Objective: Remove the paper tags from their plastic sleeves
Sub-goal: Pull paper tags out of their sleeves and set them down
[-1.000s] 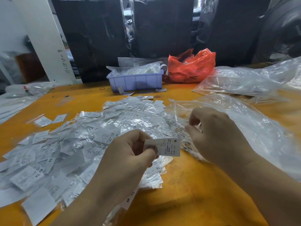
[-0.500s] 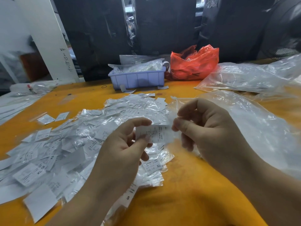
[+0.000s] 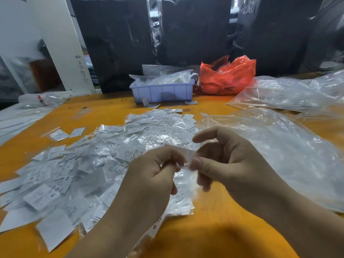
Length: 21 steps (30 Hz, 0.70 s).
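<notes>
Near centre of the orange table (image 3: 214,239), left hand (image 3: 154,175) and right hand (image 3: 227,164) pinch opposite ends of one clear plastic sleeve (image 3: 186,157): light, limp, slippery film, best gripped at its edges.

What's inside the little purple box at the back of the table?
The small lavender plastic bin holds crinkled clear plastic bags that bulge above its rim, with something pale showing through. The bin's walls and the bags hide whatever lies deeper.
</notes>
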{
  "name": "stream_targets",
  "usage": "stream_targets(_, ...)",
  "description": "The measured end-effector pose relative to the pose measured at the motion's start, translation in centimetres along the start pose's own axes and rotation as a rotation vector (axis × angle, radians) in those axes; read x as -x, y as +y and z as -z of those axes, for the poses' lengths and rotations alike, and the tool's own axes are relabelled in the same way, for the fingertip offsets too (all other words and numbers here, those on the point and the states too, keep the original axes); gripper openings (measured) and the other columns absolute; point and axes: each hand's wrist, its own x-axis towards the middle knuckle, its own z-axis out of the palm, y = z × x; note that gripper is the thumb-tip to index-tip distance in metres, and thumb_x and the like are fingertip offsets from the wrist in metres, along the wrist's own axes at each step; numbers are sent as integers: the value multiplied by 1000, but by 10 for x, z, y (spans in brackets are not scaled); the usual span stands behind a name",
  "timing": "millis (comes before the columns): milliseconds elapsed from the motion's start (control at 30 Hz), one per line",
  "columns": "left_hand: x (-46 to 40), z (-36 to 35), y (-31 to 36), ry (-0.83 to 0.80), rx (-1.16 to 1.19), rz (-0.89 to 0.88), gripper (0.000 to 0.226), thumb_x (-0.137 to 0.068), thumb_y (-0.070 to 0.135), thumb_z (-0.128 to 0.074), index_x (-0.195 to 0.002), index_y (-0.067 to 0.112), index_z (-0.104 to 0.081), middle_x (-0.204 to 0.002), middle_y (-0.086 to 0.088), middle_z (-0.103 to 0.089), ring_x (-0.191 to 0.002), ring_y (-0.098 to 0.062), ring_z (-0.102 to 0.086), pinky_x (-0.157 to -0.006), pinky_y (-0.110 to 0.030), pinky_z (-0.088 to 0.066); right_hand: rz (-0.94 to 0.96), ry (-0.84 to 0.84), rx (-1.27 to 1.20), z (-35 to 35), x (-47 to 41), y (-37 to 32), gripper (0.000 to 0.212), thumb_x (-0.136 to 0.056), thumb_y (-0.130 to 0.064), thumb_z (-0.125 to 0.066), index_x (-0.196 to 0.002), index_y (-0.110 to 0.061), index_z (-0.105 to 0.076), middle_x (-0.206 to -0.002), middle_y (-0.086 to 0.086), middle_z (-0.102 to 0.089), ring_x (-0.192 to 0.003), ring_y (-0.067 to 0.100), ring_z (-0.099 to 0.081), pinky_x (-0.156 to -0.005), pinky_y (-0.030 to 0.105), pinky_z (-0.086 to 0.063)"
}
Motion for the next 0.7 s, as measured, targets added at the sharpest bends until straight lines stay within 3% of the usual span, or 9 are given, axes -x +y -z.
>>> stream_targets(67,0,1,3,-15,2,-11,30,-94,12,-52,-77,30,-69,-63,6,-63,-50,-3,-55,-46,-14,-41,-2,-28,6,-4,1,-1,28,-73,-13,-71,-96,-27,-63,-71,12,-67,-54,21,-61,-50,29,-48)
stream_targets(133,-1,3,5,-39,40,-16,20,-91,31,-51,-81,33,-69,-65,6,-64,-56,-4,-57,-50,-14,-42,-9,-60,38,-7,2,-3,24,-73,-18,-72,-90,-33,-64,-66,7,-67,-52,17,-57,-49,30,-45)
stream_targets(300,-3,3,-2,-156,91,-27,41,-85,57,-46,-83,23,-70,-75,-3,-67,-69,-14,-62,-60,-30,-46,-36,-80,94,-4,0,-3,17,-76,-29,-71,-89,-35,-62,-57,-1,-62,-50,19,-53,-46,31,-43)
stream_targets(433,-4,3,-4,-134,97,-41,29,-85,46,-54,-79,23,-70,-69,-3,-65,-62,-10,-60,-56,-20,-44,-33,-61,66,-4,0,-1,23,-78,-23,-70,-100,-27,-62,-58,0,-62,-49,15,-57,-55,45,-50)
stream_targets(533,-5,3,-5,-116,99,-33,23,-84,41,-56,-75,25,-70,-64,-2,-62,-59,-8,-57,-54,-15,-43,-39,-62,29,-3,-1,0,26,-76,-17,-69,-100,-27,-63,-68,6,-66,-54,18,-60,-51,31,-50)
stream_targets(700,-3,6,2,-139,146,-35,38,-73,63,-60,-78,26,-70,-67,-4,-62,-63,-18,-58,-55,-25,-44,-52,-13,-5,-2,-2,-1,31,-73,-15,-70,-102,-26,-65,-75,5,-66,-59,22,-62,-52,32,-51)
